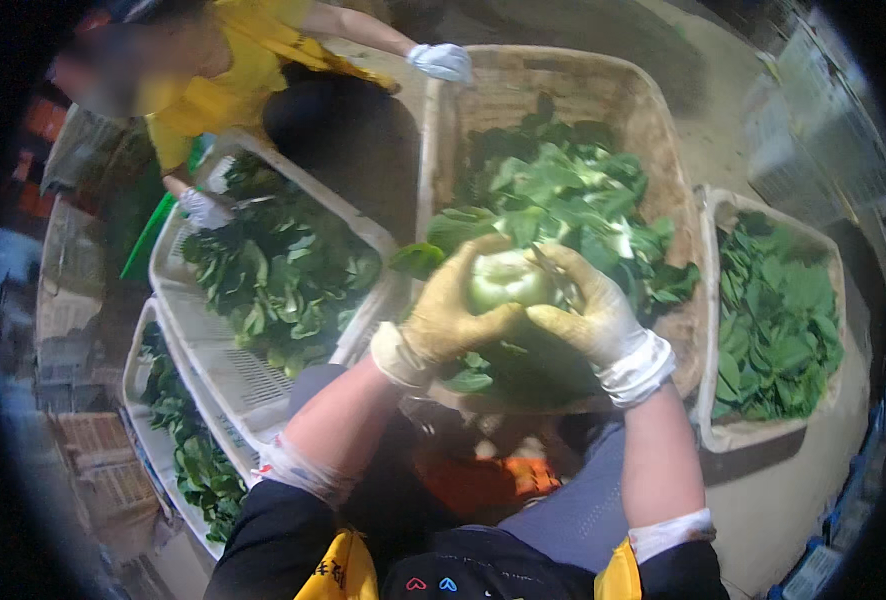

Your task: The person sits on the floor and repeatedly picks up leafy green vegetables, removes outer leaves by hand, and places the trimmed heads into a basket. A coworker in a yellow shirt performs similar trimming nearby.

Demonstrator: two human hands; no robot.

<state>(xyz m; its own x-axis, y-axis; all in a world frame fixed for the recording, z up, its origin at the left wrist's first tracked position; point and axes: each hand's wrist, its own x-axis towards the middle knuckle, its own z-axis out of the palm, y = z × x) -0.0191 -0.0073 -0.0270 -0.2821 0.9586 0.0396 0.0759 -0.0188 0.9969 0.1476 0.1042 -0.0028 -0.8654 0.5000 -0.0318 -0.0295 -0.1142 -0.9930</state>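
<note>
My left hand (458, 307), in a yellowed glove, is closed around the left side of a leafy green vegetable (509, 281), its pale stem base turned up towards me. My gloved right hand (589, 304) is at the base's right side, thumb and fingers curled around a small dark tool, perhaps a knife, that is partly hidden. Both hands are over the near part of a large tan plastic crate (660, 127). Inside that crate lies a heap of leafy greens (563, 187), some with pale cut stems. Loose leaves show below my hands.
A white crate of greens (364, 225) stands at the left, another (139, 352) beyond its lower edge. On the right is a crate of loose leaves (833, 300). A person in yellow (225, 82) has one gloved hand on the big crate's rim, the other in the left crate.
</note>
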